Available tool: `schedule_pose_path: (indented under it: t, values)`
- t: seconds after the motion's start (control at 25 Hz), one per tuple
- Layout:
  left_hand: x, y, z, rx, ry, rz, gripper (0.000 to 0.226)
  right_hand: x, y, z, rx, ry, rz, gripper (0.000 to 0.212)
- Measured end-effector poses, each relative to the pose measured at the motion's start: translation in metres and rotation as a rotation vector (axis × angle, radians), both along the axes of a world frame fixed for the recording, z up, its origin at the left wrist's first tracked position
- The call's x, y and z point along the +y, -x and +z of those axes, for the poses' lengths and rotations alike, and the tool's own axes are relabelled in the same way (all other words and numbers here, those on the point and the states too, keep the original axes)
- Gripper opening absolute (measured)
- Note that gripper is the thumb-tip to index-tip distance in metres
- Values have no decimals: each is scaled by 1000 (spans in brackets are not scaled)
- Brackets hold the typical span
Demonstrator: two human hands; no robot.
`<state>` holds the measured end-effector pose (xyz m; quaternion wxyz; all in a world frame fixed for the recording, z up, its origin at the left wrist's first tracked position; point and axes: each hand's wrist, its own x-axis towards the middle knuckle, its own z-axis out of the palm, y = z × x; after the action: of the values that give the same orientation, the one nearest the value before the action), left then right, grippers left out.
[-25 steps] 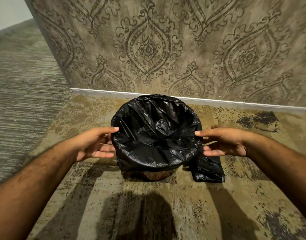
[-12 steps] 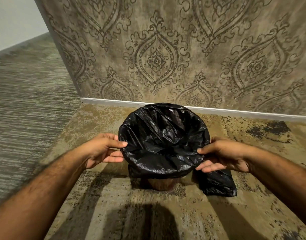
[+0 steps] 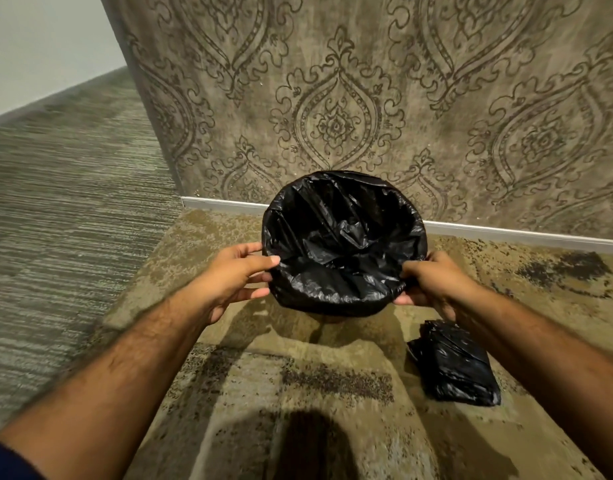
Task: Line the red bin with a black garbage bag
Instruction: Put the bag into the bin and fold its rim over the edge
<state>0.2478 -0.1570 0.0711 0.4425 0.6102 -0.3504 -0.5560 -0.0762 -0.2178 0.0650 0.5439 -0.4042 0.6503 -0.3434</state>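
The black garbage bag [image 3: 343, 244] lines the red bin and folds over its rim, hiding nearly all of it. Only a small dark sliver of the bin [image 3: 328, 318] shows below the bag. The bin is held up off the carpet, its mouth tilted toward me. My left hand [image 3: 235, 275] grips the bag-covered rim on the left, thumb on top. My right hand [image 3: 433, 282] grips the rim on the right the same way.
A folded stack of black bags [image 3: 454, 365] lies on the patterned carpet [image 3: 298, 386] below my right forearm. A wall with ornate wallpaper [image 3: 336, 123] and a white baseboard [image 3: 225, 203] stands just behind the bin. Striped grey carpet [image 3: 62, 220] runs to the left.
Both hands closed on the bag-covered rim and raised the bin off the carpet toward the wall. The folded bags, once beside the bin, now lie apart below it.
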Motion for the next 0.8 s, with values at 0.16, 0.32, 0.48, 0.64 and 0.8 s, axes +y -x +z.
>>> schedule_pose_path:
  t: [0.16, 0.32, 0.48, 0.64, 0.8]
  values:
    - [3, 0, -11, 6, 25, 49, 51, -34, -23, -7, 4, 58, -13, 26]
    - [0, 2, -13, -20, 59, 58, 56, -56, -48, -3, -42, 72, -59, 17]
    - [1, 6, -19, -62, 49, 39, 57, -85, -59, 7, -72, 74, -90, 22]
    - [5, 2, -26, -72, 34, 35, 49, -102, -60, 16, 23, 78, -72, 10]
    - [9, 0, -30, -80, 0, 14, 43, -115, -63, 18, 29, 52, -68, 16]
